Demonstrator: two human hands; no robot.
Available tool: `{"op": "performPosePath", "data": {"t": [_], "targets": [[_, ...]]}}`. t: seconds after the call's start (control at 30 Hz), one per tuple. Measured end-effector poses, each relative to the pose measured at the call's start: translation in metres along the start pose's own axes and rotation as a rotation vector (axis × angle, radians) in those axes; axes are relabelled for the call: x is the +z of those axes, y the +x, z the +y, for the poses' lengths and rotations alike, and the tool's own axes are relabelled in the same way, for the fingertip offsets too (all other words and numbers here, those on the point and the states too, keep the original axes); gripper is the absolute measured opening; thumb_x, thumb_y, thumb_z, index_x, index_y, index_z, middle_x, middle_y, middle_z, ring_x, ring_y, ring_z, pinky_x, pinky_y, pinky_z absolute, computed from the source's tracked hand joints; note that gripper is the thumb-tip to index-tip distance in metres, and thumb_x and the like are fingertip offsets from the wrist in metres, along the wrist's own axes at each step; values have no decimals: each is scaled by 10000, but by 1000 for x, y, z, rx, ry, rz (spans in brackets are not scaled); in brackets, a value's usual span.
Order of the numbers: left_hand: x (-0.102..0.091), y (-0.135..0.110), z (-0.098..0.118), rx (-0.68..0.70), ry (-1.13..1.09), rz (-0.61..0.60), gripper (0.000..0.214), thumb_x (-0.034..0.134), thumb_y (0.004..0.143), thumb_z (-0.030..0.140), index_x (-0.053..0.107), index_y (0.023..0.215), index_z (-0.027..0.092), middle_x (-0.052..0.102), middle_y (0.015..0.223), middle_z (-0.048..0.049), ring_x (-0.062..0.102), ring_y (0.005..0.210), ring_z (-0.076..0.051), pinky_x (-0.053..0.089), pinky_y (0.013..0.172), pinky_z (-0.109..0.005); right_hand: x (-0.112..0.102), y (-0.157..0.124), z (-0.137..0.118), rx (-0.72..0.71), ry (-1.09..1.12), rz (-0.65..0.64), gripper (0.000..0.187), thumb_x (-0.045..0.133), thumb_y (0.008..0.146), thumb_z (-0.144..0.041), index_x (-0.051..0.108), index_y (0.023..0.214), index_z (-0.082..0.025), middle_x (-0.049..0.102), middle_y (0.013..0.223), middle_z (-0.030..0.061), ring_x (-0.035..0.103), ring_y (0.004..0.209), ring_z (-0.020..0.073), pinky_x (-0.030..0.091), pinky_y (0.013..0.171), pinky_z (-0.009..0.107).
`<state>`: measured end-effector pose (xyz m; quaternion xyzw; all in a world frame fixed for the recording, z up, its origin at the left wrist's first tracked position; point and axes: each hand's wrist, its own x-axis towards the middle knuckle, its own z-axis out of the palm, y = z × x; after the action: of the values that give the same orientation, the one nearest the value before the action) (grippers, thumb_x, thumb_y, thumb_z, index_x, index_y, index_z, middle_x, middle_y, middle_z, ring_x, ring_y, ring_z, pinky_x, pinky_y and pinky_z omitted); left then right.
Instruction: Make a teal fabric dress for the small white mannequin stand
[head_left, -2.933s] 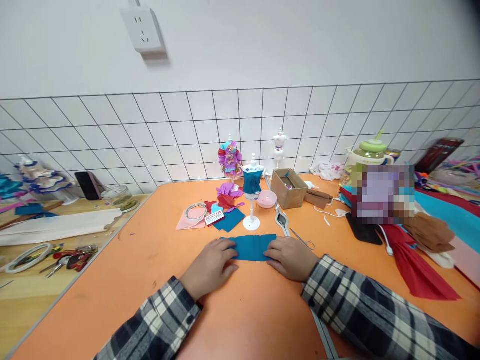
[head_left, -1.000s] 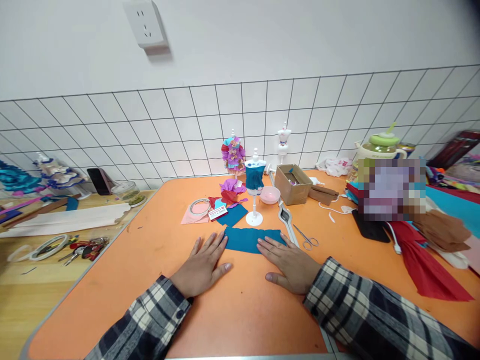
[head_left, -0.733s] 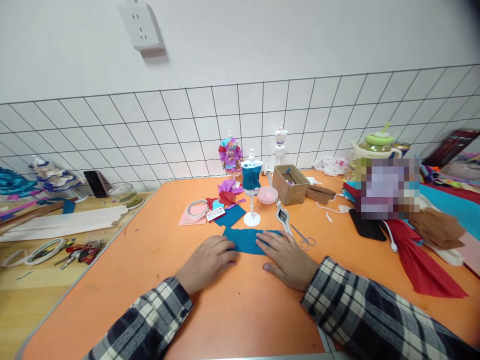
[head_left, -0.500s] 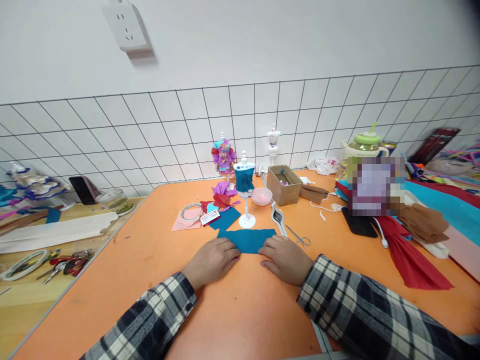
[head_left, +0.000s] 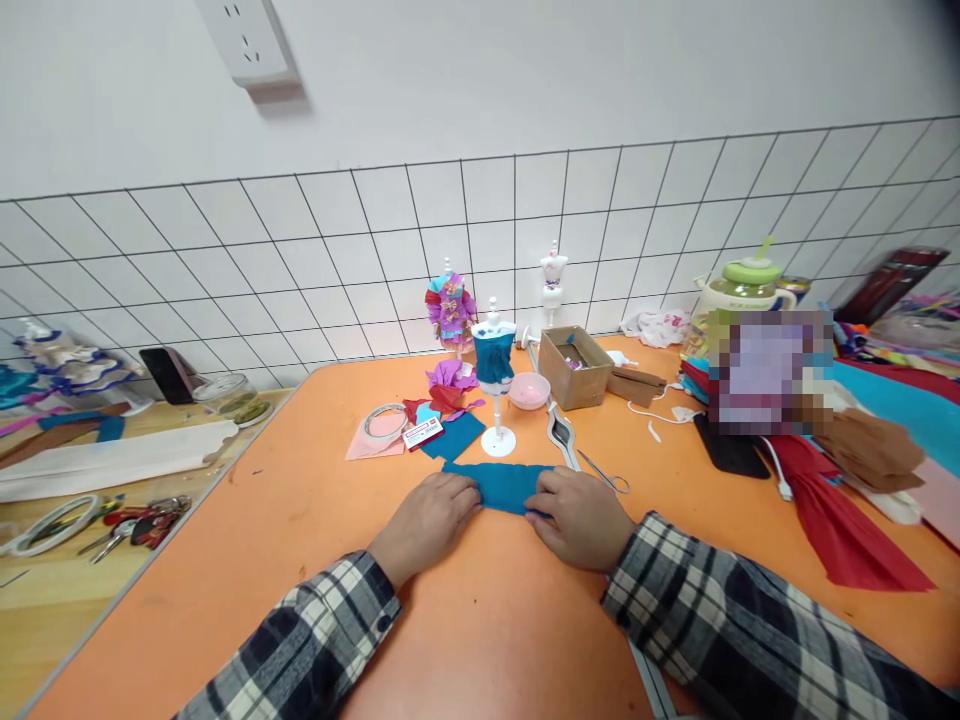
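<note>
A strip of teal-blue crepe paper (head_left: 506,487) lies on the orange table in front of me. My left hand (head_left: 435,515) has its fingers curled over the left end of it. At the other end my right hand (head_left: 583,515) grips the paper between thumb and bent fingers. Just behind the strip stands a small white dress form (head_left: 499,440) wrapped in the same teal paper. To its left lie another teal piece (head_left: 459,437) and a small red-and-white box (head_left: 424,433). A pair of scissors (head_left: 602,472) rests beyond my right hand.
Behind are a pink bowl (head_left: 529,392), a cardboard box (head_left: 589,385) and two more dress forms, one in a purple dress (head_left: 451,310). A tape roll (head_left: 385,423) sits at left. Red crepe paper (head_left: 847,530) and a black pad (head_left: 727,447) lie at right.
The view has shifted slightly. My right hand's fingers have bent further around the right end of the teal paper. My left hand stays at the left end.
</note>
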<state>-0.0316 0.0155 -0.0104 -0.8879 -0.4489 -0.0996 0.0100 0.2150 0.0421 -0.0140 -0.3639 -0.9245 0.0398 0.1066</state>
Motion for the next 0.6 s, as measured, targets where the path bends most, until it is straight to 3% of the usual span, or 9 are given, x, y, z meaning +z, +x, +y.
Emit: {"op": "performPosePath", "data": {"t": [0.17,0.33,0.47,0.6], "targets": [[-8,-2,4,-14,-11,-24,282,326,991,265,595,920,215,670,797,-2,633,776,-162,322,1042,-451,1,0,3,-5,10,-11,190,526,876,-331,647,932,-197,593,888,51,507,888,202,355,722,310],[-15,-8,3,-37,-105,-63,244,514,908,395,586,1084,242,709,895,-2,653,848,-183,224,1113,-481,3,1,4,-17,-26,-3,249,411,926,-240,649,870,-189,592,859,60,502,865,193,345,745,317],[-12,-12,-4,-94,-165,-16,211,437,936,270,617,1042,243,711,947,-16,645,885,-179,277,1083,-462,1,0,3,4,-37,-27,238,416,905,-211,633,815,-176,603,851,60,517,846,187,330,733,315],[-10,-13,-12,-286,-294,10,234,450,921,315,666,922,225,716,892,-38,632,835,-186,417,943,-388,1,1,4,85,-10,-64,215,415,894,-210,616,819,-183,628,825,43,542,817,176,319,724,304]]}}
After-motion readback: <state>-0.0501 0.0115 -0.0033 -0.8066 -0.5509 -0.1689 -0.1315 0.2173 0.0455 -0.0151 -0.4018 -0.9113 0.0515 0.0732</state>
